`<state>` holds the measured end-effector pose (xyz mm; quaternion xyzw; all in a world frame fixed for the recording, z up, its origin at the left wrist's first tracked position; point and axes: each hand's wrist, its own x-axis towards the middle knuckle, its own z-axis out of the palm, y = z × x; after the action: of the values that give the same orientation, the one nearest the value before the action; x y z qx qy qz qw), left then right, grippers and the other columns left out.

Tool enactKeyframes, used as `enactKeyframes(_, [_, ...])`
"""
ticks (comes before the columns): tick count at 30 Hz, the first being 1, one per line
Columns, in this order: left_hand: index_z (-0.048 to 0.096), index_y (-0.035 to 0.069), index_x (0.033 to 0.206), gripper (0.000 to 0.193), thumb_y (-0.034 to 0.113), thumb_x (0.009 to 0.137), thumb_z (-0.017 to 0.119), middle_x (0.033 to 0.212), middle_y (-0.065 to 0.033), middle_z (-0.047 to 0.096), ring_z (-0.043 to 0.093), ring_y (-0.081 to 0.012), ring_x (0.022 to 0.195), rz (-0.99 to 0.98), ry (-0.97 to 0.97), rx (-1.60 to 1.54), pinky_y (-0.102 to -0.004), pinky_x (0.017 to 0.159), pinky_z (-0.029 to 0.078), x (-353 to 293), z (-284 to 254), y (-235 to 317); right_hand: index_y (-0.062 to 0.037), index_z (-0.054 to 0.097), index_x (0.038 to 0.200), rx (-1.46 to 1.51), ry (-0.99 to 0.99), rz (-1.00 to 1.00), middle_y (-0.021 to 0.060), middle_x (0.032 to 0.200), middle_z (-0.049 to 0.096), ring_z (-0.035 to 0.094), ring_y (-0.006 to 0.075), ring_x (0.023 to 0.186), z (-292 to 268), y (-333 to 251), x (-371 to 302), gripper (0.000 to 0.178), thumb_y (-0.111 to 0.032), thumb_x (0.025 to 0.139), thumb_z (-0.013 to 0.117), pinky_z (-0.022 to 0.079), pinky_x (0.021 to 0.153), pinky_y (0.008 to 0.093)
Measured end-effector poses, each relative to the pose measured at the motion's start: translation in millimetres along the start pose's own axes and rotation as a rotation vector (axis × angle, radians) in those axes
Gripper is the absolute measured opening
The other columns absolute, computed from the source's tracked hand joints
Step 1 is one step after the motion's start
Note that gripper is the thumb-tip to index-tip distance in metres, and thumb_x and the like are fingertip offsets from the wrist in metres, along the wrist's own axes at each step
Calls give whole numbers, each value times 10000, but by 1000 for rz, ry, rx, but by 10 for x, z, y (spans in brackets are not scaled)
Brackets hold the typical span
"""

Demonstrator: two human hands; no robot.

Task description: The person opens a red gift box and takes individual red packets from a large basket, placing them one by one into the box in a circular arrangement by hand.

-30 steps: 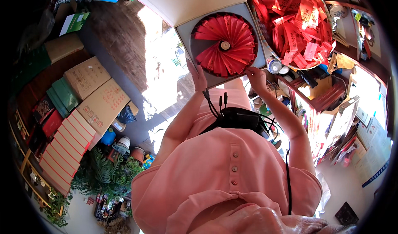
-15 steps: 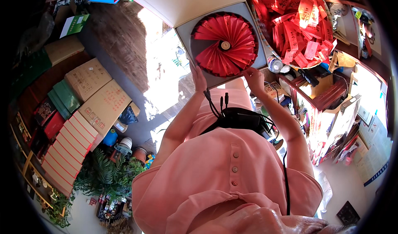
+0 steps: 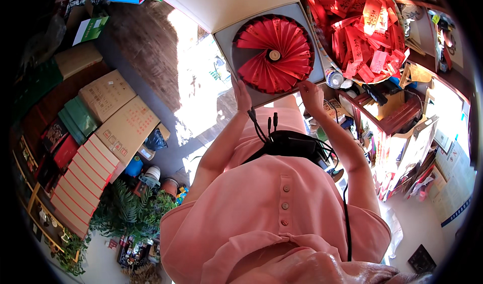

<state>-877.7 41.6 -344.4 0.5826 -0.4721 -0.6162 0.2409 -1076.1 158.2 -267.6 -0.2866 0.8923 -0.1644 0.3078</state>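
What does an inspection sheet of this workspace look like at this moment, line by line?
Surface: grey open box, held up, bare at its corners.
Job's things: round fan of folded red strips lying in the box.
Clutter: bin of loose red strips to the right; stacked cardboard boxes to the left.
Grippers: left hand on the box's lower edge; right hand at the fan's lower right rim.
Cables: black device with cables on the chest.
Surroundings: green plants, shelves, sunlit floor.
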Motion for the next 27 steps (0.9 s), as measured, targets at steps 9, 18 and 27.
enactKeyframes(9, [130, -14, 1442, 572, 318, 1007, 297, 1476, -157, 226, 216, -248, 1369, -31, -6, 9, -314, 1104, 164, -22, 25, 84, -74, 639, 874, -126, 62, -135, 134, 830, 635, 609, 365, 749, 51, 114, 110, 170, -224, 858, 560, 480, 644, 455])
enactKeyframes(18, [117, -18, 1440, 572, 312, 1008, 294, 1486, -160, 201, 199, -248, 1376, 15, -39, -28, -317, 1106, 162, 9, -15, -27, -121, 569, 1120, -81, 124, -43, 176, 773, 645, 627, 367, 711, -218, 114, 332, 307, -224, 831, 560, 484, 615, 471])
enactKeyframes(27, [140, -23, 1435, 562, 307, 1007, 296, 1475, -171, 223, 216, -261, 1370, 5, -31, -39, -324, 1105, 168, 10, -12, -1, -98, 531, 1180, -118, 76, -26, 244, 719, 624, 621, 415, 693, -138, 114, 383, 383, -209, 815, 502, 491, 649, 514])
